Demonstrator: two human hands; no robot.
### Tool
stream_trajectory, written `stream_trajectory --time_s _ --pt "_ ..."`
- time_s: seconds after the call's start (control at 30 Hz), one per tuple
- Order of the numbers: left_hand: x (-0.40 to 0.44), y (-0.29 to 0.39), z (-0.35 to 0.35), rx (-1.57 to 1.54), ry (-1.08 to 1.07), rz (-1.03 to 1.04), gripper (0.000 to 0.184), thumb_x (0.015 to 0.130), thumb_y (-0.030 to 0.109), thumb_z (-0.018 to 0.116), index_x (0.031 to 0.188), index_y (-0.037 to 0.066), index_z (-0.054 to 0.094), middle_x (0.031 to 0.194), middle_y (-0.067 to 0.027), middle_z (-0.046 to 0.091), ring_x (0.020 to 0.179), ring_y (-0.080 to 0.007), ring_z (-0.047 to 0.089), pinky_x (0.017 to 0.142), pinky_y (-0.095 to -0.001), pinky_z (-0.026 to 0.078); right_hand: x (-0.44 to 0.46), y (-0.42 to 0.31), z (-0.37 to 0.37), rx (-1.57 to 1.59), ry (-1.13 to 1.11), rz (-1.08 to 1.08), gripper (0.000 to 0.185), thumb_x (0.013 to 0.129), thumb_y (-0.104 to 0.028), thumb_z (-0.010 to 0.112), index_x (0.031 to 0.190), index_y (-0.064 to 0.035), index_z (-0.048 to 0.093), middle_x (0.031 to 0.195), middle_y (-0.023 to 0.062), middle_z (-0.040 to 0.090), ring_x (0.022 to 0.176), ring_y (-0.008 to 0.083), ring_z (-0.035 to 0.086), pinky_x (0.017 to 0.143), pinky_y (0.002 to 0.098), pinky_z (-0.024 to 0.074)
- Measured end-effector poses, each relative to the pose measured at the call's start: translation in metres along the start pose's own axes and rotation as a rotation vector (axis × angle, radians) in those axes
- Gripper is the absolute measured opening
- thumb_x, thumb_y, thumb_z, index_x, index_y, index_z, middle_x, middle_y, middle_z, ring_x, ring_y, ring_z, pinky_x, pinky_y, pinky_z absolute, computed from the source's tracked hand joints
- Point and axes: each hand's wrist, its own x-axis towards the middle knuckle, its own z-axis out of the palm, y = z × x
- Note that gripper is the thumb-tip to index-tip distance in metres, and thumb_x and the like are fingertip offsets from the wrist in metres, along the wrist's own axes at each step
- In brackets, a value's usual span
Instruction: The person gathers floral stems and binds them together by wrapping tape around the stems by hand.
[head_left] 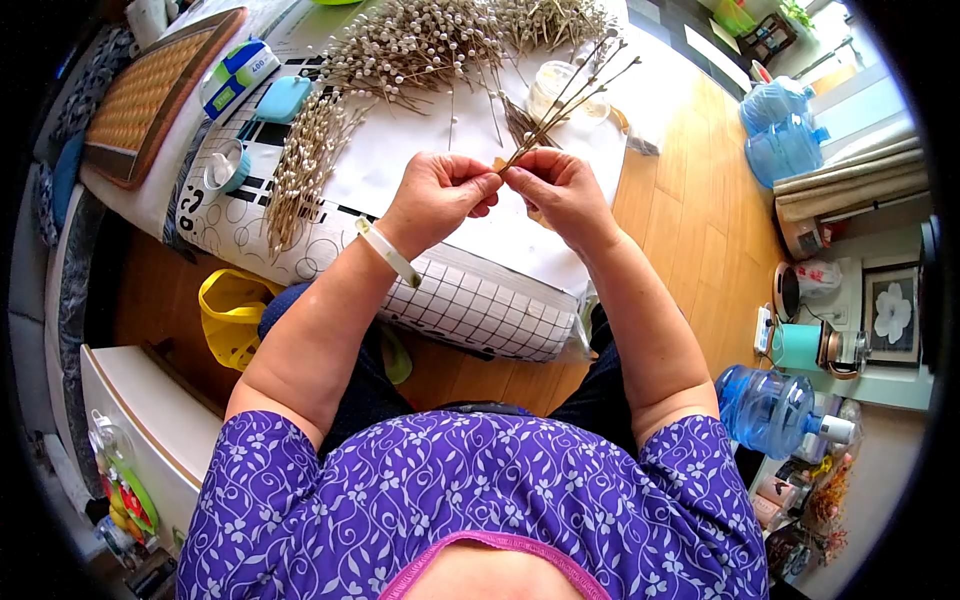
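Note:
Above the near edge of the covered table, my two hands meet with their fingertips almost touching. Thumb and fingers of my right hand (565, 195) are closed on a few thin brown twigs (570, 105) with dark buds, which point up and to the right. My left hand (440, 195), a pale bangle (388, 250) at its wrist, pinches close to the lower ends of the twigs; what lies between its fingers is too small to make out. A small tan piece shows between the hands. Just beyond them is a clear round tub (565, 90).
A large heap of twigs with white bead-like buds (410, 45) lies across the table's far side, a smaller bunch (305, 160) to the left. Nearby are a blue case (284, 99), a tissue pack (240, 78) and a cup (227, 165). A yellow bag (228, 315) hangs below left.

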Motion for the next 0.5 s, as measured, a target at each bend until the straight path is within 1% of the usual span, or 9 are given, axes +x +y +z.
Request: stream_trajectory --time_s 0.1,0.17,0.33,0.43,0.5 --pt "-0.0002 0.0018 0.0002 -0.005 0.001 -0.012 0.013 0.081 0.011 0.059 0.086 -0.001 0.062 0.069 -0.0051 0.061 0.060 -0.0090 0.056 0.056 -0.0210 0.048 -0.0006 0.0012 0.0013 0.069 -0.001 0.009 0.013 0.079 -0.012 0.061 0.082 -0.0003 0.060 0.067 -0.0012 0.056 0.053 0.0029 0.044 0.045 0.0172 0.0354" --pt "-0.0005 0.0030 -0.0006 0.001 0.000 -0.016 0.014 0.081 0.011 0.059 0.086 -0.001 0.062 0.069 -0.0053 0.061 0.060 -0.0091 0.057 0.056 -0.0211 0.048 -0.0013 0.0008 0.0029 0.191 0.031 0.006 0.012 0.079 -0.012 0.061 0.083 -0.0012 0.059 0.067 -0.0015 0.056 0.051 0.0025 0.043 0.044 0.0165 0.0338" --pt "0.0003 0.0018 -0.0003 0.010 0.005 -0.042 0.014 0.081 0.012 0.059 0.085 -0.002 0.062 0.069 -0.0058 0.061 0.060 -0.0095 0.057 0.056 -0.0211 0.048 -0.0002 0.0036 0.0029 0.242 0.012 0.006 0.011 0.079 -0.013 0.061 0.083 -0.0024 0.059 0.067 -0.0019 0.055 0.049 0.0020 0.041 0.041 0.0156 0.0315" --pt "-0.0002 0.0038 -0.0003 -0.016 0.011 -0.049 0.015 0.081 0.012 0.060 0.087 -0.002 0.061 0.070 -0.0064 0.061 0.061 -0.0098 0.058 0.056 -0.0211 0.049 0.0005 0.0060 0.0043 0.248 0.022 0.003 0.011 0.079 -0.013 0.061 0.083 -0.0026 0.059 0.066 -0.0020 0.054 0.049 0.0020 0.041 0.041 0.0155 0.0312" --pt "-0.0008 0.0078 -0.0009 -0.049 0.005 -0.099 0.017 0.081 0.012 0.059 0.091 -0.002 0.060 0.073 -0.0070 0.062 0.062 -0.0102 0.058 0.057 -0.0216 0.049 0.0009 0.0056 0.0048 0.250 0.031 -0.003 0.012 0.079 -0.013 0.061 0.083 -0.0026 0.059 0.066 -0.0020 0.054 0.049 0.0020 0.041 0.041 0.0156 0.0313"
